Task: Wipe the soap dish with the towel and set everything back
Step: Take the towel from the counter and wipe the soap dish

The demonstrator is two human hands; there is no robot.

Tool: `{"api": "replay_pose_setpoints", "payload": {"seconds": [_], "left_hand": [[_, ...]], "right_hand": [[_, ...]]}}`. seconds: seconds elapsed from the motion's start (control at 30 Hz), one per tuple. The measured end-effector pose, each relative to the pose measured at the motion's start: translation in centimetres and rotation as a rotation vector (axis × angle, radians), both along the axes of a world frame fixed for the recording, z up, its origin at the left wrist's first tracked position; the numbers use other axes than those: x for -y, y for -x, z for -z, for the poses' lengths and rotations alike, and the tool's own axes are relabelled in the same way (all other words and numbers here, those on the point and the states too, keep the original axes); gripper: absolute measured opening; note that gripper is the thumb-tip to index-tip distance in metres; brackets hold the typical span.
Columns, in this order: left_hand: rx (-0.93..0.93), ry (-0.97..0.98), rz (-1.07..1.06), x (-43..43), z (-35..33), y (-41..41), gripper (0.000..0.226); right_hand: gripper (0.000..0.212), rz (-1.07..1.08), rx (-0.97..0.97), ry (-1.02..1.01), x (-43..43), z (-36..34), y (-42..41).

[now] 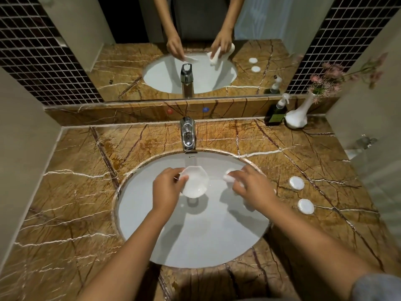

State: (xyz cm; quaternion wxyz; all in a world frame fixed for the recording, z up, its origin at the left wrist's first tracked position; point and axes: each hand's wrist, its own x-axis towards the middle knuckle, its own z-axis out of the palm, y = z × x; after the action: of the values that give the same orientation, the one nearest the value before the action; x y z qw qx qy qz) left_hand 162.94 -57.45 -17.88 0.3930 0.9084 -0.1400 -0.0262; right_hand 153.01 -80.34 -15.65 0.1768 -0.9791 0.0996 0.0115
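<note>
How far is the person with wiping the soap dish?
Done: the two round soaps lie on the marble counter, off the dish. In hand: the left hand holds the white soap dish over the sink; the right hand grips the towel beside it, apart. Left: wiping, then returning everything.

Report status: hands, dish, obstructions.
Left hand holds soap dish over sink. Right hand grips towel, apart from dish. Nothing in the way.
</note>
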Motion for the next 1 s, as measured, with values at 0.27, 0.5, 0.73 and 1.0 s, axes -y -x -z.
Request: {"api": "replay_pose_setpoints", "payload": {"seconds": [0.27, 0.5, 0.73, 1.0], "left_hand": [[-0.558, 0.399, -0.19, 1.9, -0.3, 0.6, 0.023], [-0.736, 0.648, -0.226, 2.7, -1.0, 1.6, 0.037], [-0.781, 0.699, -0.412, 1.3, -0.5, 1.9, 0.04], [-0.658, 0.88, -0.741, -4.9, 0.1, 1.5, 0.041]], "right_hand": [[0.036, -0.01, 0.325, -0.17, -5.8, -1.9, -1.4], [0.04, -0.057, 0.082, -0.098, -8.5, -0.8, -2.7], [0.039, -0.153, -0.094, -0.137, -7.6, -0.9, -3.6], [0.039, -0.14, -0.058, -0.381, -14.3, -0.3, -7.1]]}}
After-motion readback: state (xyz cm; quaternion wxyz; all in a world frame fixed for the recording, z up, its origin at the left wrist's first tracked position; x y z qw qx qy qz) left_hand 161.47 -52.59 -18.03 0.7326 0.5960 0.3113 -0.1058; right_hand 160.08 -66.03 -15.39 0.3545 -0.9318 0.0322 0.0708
